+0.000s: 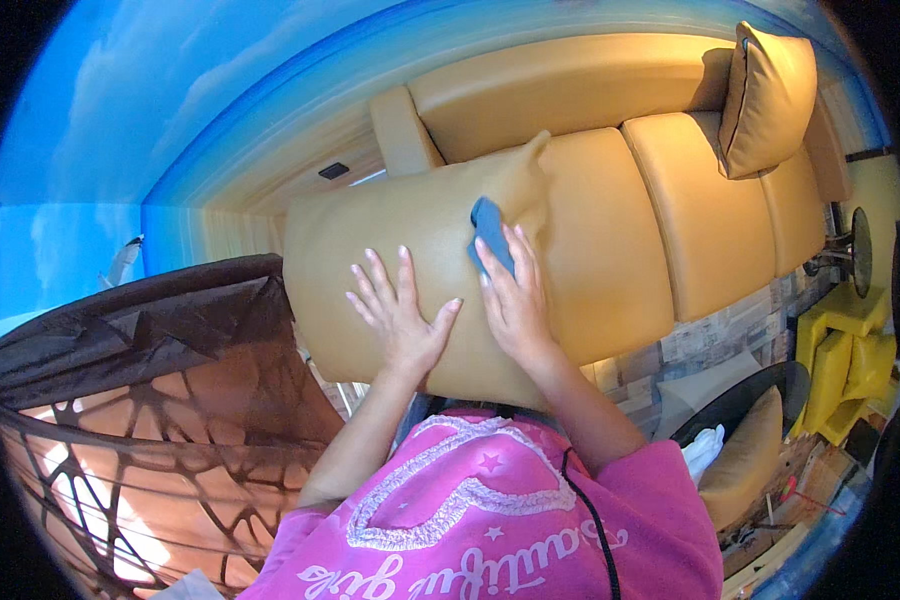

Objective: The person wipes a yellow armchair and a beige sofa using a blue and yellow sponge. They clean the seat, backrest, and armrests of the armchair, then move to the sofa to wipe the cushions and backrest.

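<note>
A large tan cushion [410,250] rests against the person's front, its upper edge overlapping the tan sofa [610,200] behind it. The left hand [400,310] lies flat on the cushion face, fingers spread, gripping nothing. The right hand [515,295] presses a blue cloth [490,230] against the cushion near its upper right corner, fingers extended together over the cloth; a second cushion [770,100] stands at the sofa's far end.

Tan leather cushion [410,250] fills the space under both grips; its face is free left of the left grip [400,315]. Beyond the right grip [515,295], the tan leather sofa seat [610,240] is open. Brown wicker chair [140,400] blocks lower left.
</note>
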`<action>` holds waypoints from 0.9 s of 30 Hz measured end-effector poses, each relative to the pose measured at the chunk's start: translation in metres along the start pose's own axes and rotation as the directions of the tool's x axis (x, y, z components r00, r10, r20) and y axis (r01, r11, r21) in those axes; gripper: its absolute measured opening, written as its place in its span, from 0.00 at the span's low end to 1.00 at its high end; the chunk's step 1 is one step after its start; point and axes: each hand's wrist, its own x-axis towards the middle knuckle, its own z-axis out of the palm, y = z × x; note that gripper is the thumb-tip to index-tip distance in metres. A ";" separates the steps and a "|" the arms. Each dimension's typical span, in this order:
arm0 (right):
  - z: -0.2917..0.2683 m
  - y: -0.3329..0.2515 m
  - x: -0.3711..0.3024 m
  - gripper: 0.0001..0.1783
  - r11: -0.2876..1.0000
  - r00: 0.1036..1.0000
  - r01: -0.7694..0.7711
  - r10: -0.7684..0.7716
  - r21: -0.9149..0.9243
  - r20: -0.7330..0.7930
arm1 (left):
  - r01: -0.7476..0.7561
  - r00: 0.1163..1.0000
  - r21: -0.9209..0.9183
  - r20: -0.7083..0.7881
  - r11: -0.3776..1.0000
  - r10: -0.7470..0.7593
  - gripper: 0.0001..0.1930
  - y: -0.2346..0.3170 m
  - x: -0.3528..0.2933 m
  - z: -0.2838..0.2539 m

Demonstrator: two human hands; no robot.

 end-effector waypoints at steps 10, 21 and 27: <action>0.020 0.077 0.094 0.25 0.908 0.904 -0.325 0.380 0.265 -0.193 | -0.015 1.000 -0.059 -0.022 0.998 0.014 0.57 -0.016 -0.001 0.008; -0.004 0.041 -0.039 0.23 0.906 0.934 -0.356 0.347 0.228 0.078 | 0.013 0.996 -0.068 -0.088 0.998 -0.019 0.58 -0.043 0.003 0.016; 0.002 0.040 -0.021 0.25 0.914 0.943 -0.328 0.333 0.241 0.017 | 0.021 0.998 -0.029 -0.066 0.999 -0.023 0.54 -0.032 0.012 0.013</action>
